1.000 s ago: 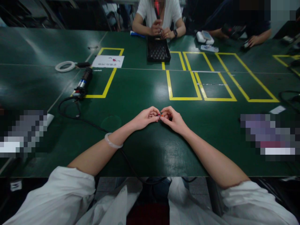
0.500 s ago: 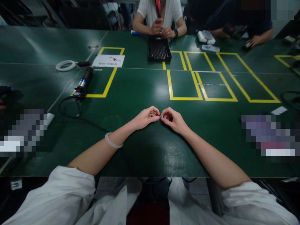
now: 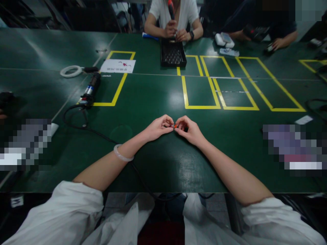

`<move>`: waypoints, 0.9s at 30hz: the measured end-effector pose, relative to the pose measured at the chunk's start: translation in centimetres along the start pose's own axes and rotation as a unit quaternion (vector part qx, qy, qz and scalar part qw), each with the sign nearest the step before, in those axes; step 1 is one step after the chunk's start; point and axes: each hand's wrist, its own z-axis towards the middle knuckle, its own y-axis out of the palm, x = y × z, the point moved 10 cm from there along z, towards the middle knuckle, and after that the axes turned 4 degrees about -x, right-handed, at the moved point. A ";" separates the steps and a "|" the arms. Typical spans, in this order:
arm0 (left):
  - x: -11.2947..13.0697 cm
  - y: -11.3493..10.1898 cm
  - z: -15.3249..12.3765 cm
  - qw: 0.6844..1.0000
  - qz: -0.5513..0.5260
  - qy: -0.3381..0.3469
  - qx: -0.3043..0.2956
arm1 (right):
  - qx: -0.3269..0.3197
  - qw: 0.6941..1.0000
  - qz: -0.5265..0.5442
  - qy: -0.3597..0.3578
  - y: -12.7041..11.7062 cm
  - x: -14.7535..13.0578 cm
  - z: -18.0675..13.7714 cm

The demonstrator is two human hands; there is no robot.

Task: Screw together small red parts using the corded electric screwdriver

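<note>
Over the green table [image 3: 153,163], my left hand [image 3: 161,127] and my right hand [image 3: 188,129] meet fingertip to fingertip. Between them is a tiny red-orange and silvery part [image 3: 174,126], pinched from both sides. Its exact kind is too small to make out, and the fingers cover most of it. Both hands are closed in a pinch. A pale bangle [image 3: 124,153] circles my left wrist.
An electric screwdriver [image 3: 90,89] with a black cable lies to the left, near a white paper [image 3: 119,66]. Yellow tape outlines [image 3: 202,107] mark the table. Across it, a person [image 3: 175,20] works behind a black tray [image 3: 173,63]. Pixelated patches cover both sides.
More of the small red-orange part now shows between my fingertips. My hands stay in nearly the same place.
</note>
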 end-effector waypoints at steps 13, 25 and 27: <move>0.0 0.1 0.0 1.000 0.005 -0.009 0.001 | -0.015 0.998 -0.051 -0.014 0.2 -0.2 -0.1; 0.0 -0.1 -0.1 1.000 0.020 -0.001 0.002 | -0.012 0.997 -0.071 -0.023 0.0 -0.5 -0.1; 0.1 0.0 -0.1 1.000 0.019 0.001 0.002 | -0.013 0.997 -0.073 -0.026 0.1 -0.5 -0.1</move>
